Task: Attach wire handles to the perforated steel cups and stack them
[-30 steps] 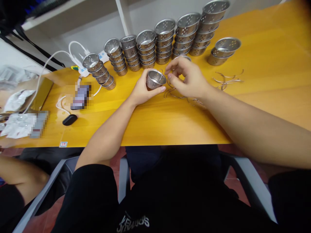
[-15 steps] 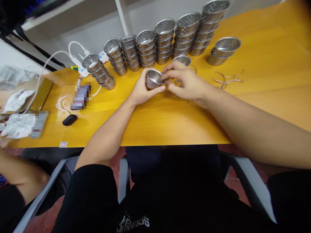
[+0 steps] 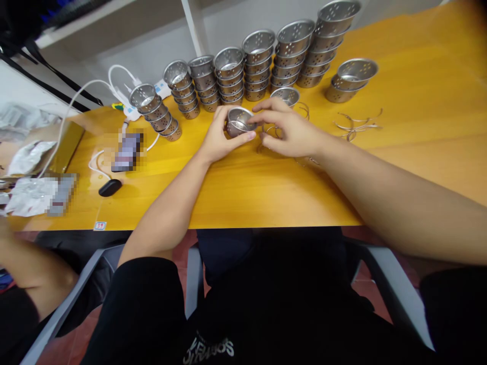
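Note:
A small perforated metal cup (image 3: 236, 114) is in my left hand (image 3: 217, 138), fingers behind it and thumb along the near side of its rim. Its mouth faces up towards me, and a thin curved line, perhaps a wire, shows inside. My right hand (image 3: 289, 129) is at the cup's right side, fingers and thumb apart, with a fingertip at or just inside the rim; I see nothing held in it. Thin bent wires (image 3: 276, 133) lie under and around my right hand. Just behind it stands another metal cup (image 3: 285, 95), partly hidden by the fingers.
Stacks of perforated cups (image 3: 228, 76) line the back of the yellow table (image 3: 243, 203). A shorter stack (image 3: 350, 81) and loose wires (image 3: 355, 126) are at the right. A phone (image 3: 128, 152), cable and black case (image 3: 110, 188) lie left; a person's arm (image 3: 34, 258) is at far left.
The cup has turned slightly in my left hand, opening more towards me. My right fingers have spread, the thumb drawing back from the cup.

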`<action>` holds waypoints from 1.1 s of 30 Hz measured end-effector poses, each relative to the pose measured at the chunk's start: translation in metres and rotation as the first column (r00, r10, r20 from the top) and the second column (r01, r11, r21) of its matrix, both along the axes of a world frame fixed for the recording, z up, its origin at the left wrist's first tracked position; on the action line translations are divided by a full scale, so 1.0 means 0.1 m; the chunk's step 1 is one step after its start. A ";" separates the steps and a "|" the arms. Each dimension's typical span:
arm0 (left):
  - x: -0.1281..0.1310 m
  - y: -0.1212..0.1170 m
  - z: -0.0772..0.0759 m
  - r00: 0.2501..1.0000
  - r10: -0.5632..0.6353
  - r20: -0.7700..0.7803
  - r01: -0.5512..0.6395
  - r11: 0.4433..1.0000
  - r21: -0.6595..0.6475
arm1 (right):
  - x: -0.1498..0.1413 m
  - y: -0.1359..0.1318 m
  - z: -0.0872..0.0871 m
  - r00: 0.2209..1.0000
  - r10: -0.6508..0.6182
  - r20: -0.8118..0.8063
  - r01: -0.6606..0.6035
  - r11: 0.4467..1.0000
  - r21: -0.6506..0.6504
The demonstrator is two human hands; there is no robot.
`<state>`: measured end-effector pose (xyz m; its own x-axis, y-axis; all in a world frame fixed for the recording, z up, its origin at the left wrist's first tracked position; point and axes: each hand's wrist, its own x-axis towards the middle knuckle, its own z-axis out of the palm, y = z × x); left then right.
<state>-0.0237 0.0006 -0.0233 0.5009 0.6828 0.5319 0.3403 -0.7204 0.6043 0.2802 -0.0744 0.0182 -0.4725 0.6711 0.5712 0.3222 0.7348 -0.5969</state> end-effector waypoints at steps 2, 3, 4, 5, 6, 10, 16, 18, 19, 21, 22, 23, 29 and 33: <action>-0.11 0.09 -0.01 0.999 0.052 -0.012 -0.052 0.999 -0.004 | 0.03 0.02 0.02 0.999 -0.018 -0.028 0.018 1.000 -0.001; -0.16 0.14 -0.03 0.998 0.069 -0.013 -0.069 0.997 -0.016 | 0.05 0.02 0.03 0.999 -0.035 -0.040 0.035 0.999 -0.001; -0.22 0.19 -0.05 0.996 0.087 -0.010 -0.087 0.996 -0.030 | 0.06 0.02 0.05 0.997 -0.057 -0.049 0.057 0.998 0.001; -0.28 0.23 -0.06 0.994 0.112 -0.005 -0.112 0.993 -0.047 | 0.07 0.01 0.08 0.995 -0.090 -0.052 0.090 0.996 -0.004; -0.33 0.26 -0.08 0.989 0.145 -0.004 -0.145 0.987 -0.067 | 0.08 0.00 0.11 0.990 -0.133 -0.040 0.133 0.991 -0.020; -0.47 0.30 -0.06 0.943 0.329 -0.048 -0.332 0.928 -0.169 | 0.11 -0.11 0.27 0.954 -0.282 0.103 0.291 0.953 -0.087; -0.48 0.24 0.06 0.863 0.478 -0.162 -0.503 0.839 -0.207 | 0.12 -0.17 0.38 0.895 -0.390 0.218 0.407 0.912 -0.040; -0.48 0.22 0.08 0.858 0.483 -0.174 -0.511 0.836 -0.200 | 0.14 -0.14 0.37 0.875 -0.424 0.234 0.438 0.899 -0.007; -0.48 0.22 0.09 0.857 0.484 -0.178 -0.513 0.835 -0.199 | 0.15 -0.12 0.36 0.864 -0.439 0.246 0.451 0.892 0.008; -0.49 0.23 0.08 0.857 0.483 -0.180 -0.513 0.835 -0.200 | 0.19 -0.07 0.35 0.826 -0.477 0.301 0.494 0.869 0.021; -0.50 0.24 0.08 0.860 0.480 -0.176 -0.508 0.838 -0.198 | 0.22 -0.05 0.34 0.798 -0.498 0.339 0.523 0.852 0.020; -0.50 0.25 0.07 0.863 0.476 -0.168 -0.502 0.843 -0.191 | 0.24 -0.03 0.33 0.768 -0.519 0.376 0.553 0.833 0.019; -0.51 0.28 0.05 0.891 0.438 -0.120 -0.450 0.888 -0.096 | 0.32 -0.01 0.37 0.623 -0.534 0.571 0.657 0.753 -0.012; -0.42 0.25 0.06 0.918 0.382 -0.104 -0.387 0.921 -0.035 | 0.27 -0.06 0.44 0.598 -0.513 0.615 0.666 0.746 -0.025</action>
<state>-0.0658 0.0254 -0.0171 0.2400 0.8589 0.4523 0.6413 -0.4901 0.5904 0.3067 -0.0800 0.0618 -0.0907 0.9856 0.1427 0.9482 0.1292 -0.2900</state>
